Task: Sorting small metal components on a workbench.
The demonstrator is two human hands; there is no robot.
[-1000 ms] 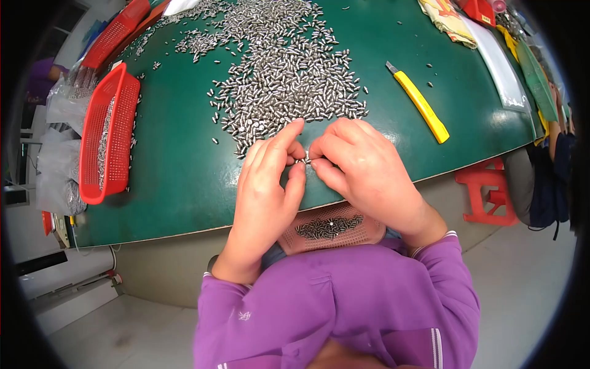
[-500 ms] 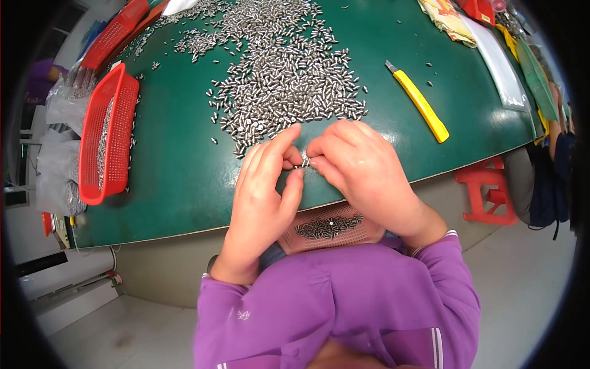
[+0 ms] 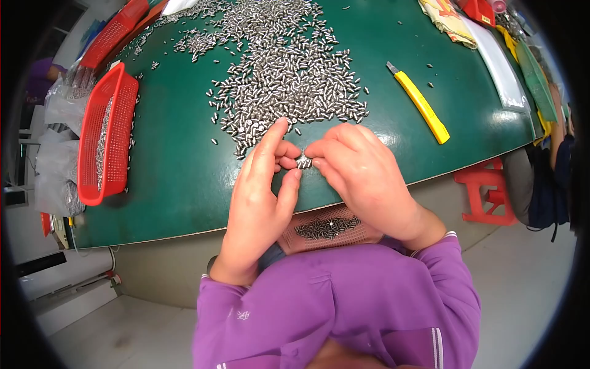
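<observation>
Across green tabletop (image 3: 178,154), metal pieces (image 3: 295,80); floor (image 3: 522,283) below.

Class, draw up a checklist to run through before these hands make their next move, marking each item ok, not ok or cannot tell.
1. Left hand and right hand both at the small metal parts: ok.
2. Firm grip on those parts: cannot tell; fingers partly hide them.
3. Yellow knife clear of both hands: ok.
4. Knife blade fully drawn in: not ok; its tip shows.
5. Big pile gathered neatly: not ok; strays lie around it.
</observation>
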